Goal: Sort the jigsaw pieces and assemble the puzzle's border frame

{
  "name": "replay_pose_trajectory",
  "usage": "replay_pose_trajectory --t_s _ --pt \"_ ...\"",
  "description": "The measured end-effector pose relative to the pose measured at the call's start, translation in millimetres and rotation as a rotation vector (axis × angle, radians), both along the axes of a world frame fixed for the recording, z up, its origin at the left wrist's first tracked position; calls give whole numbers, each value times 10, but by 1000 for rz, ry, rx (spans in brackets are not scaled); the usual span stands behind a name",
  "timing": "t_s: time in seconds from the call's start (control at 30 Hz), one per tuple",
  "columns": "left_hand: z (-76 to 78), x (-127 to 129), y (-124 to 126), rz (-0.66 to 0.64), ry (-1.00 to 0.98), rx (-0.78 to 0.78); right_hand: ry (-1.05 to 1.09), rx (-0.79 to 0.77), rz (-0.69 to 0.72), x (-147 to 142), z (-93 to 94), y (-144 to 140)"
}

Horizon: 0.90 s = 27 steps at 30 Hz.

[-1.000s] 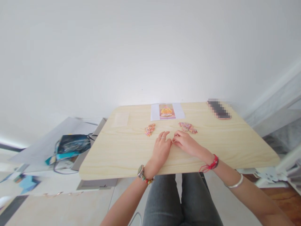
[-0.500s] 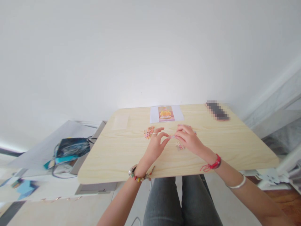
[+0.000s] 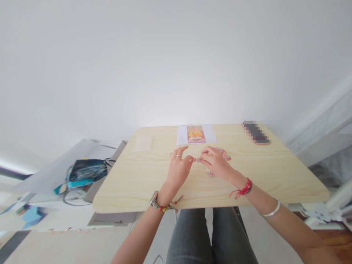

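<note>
Small pink and pale jigsaw puzzle pieces (image 3: 196,160) are pinched between my two hands over the middle of the table. My left hand (image 3: 177,169) grips their left end between thumb and finger. At the right end, the fingertips of my right hand (image 3: 217,163) are closed on them. Whether the pieces are fully joined is too small to tell. A little cluster of puzzle pieces (image 3: 211,173) lies just below my right hand. Beyond that hand a pile of pieces (image 3: 224,154) shows in part. Another pile (image 3: 171,155) is mostly hidden behind my left hand.
On the wooden table (image 3: 132,187), a printed sheet with a yellow cartoon figure (image 3: 195,135) lies near the wall. A phone (image 3: 256,132) rests at the back right, and a pale flat sheet (image 3: 143,142) at the back left. A dark bag (image 3: 87,170) sits left of the table.
My left hand has drawn its fingers together and now covers most of the left pile. My right hand has shifted slightly left, showing more of the pile beyond it.
</note>
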State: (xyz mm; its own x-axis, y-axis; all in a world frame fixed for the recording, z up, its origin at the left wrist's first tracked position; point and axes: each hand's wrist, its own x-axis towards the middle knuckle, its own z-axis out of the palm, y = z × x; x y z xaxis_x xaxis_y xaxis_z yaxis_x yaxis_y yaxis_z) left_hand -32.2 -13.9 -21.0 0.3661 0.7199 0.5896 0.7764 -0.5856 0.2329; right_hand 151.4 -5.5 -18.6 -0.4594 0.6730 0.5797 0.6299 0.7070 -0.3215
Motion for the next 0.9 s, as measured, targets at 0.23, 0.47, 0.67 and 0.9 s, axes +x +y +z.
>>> replay_pose_trajectory --t_s 0.23,0.47,0.67,0.9 --pt "-96 -461 158 195 -14 -31 -75 -76 120 -555 -60 382" --pt "-234 -687 203 321 18 -89 -157 -125 135 -891 -181 549" --pt "-289 -641 254 348 69 -118 -186 -120 101 -889 -204 587" --pt "-327 -621 139 369 49 -42 -104 -84 69 -533 -194 403"
